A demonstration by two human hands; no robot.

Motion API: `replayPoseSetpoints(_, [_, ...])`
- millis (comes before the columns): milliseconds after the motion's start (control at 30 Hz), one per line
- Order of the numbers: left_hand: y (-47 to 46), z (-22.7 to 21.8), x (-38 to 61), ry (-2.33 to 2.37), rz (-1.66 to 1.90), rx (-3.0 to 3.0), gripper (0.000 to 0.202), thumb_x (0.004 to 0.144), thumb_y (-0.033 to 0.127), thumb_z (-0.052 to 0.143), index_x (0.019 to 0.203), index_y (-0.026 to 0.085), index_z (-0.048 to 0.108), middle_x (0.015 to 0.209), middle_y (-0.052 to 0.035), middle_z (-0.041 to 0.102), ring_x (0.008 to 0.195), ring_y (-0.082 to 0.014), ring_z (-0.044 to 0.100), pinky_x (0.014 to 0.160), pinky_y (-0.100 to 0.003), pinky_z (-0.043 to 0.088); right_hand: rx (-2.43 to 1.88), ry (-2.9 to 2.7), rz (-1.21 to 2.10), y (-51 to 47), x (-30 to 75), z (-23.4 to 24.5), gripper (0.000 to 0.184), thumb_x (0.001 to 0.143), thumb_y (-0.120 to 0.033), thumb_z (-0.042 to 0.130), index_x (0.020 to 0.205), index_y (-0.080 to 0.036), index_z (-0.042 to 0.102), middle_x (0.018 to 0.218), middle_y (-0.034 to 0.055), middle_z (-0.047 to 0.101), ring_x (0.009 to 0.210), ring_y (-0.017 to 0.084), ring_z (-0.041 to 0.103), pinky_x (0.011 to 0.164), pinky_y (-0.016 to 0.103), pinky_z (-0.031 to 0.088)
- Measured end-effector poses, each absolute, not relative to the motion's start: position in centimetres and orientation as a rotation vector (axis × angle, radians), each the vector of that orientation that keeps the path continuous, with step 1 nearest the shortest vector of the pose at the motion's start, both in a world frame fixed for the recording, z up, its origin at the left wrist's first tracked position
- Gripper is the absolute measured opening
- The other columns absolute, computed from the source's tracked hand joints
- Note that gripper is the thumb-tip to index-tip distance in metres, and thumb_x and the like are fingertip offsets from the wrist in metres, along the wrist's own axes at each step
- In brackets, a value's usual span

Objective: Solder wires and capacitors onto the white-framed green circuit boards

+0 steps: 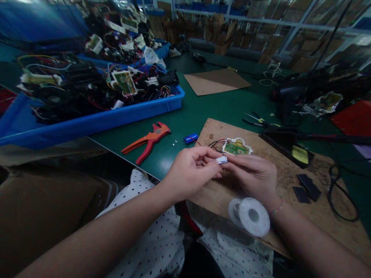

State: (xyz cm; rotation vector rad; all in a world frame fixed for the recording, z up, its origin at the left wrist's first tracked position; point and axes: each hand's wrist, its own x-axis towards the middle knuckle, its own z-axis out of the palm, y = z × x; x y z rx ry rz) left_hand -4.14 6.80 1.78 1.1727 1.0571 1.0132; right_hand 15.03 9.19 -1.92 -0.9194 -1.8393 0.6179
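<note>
My left hand (191, 173) and my right hand (252, 175) meet over the near edge of a brown work board (290, 185). Together they pinch a small white part (222, 159) between their fingertips. Thin red and black wires (216, 143) run from near the part to a small green circuit board (237, 147) lying on the work board just beyond my fingers. A blue cylindrical cell (190, 138) lies on the green table (208, 108) at the board's far left corner. A white spool (249, 216) sits on the board beside my right wrist.
Red wire strippers (147, 141) lie to the left on the table. A blue tray (95, 119) heaped with wired boards stands at the back left. A soldering stand with a yellow sponge (290, 144), pliers (256, 119), black pads (307, 187) and cables lie to the right.
</note>
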Motion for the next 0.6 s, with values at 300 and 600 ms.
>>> replayPoseSetpoints(300, [6.76,1.67,-3.74,1.072,1.036,1.213,0.012,0.084,0.024,0.069,0.089,0.013,0.069,0.07,-0.0022,0.07,0.061,-0.0104,0.066,0.058,-0.02,0.053,-0.897,-1.813,0.598,8.97,14.88,-1.75,0.029,0.079,-0.02,0.08,0.104,-0.035,0.078,0.091,-0.0001,0.08,0.073,0.017,0.074,0.062,0.029,0.061])
replayPoseSetpoints(600, [6.87,1.6,-3.94,1.06,1.058,1.225,0.013,0.081,0.018,0.065,0.092,0.013,0.07,0.072,-0.003,0.071,0.063,-0.0122,0.068,0.06,-0.021,0.055,-0.874,-1.851,0.584,9.08,15.14,-1.98,0.038,0.079,-0.013,0.078,0.109,-0.037,0.076,0.096,-0.0023,0.08,0.079,0.015,0.075,0.072,0.027,0.062])
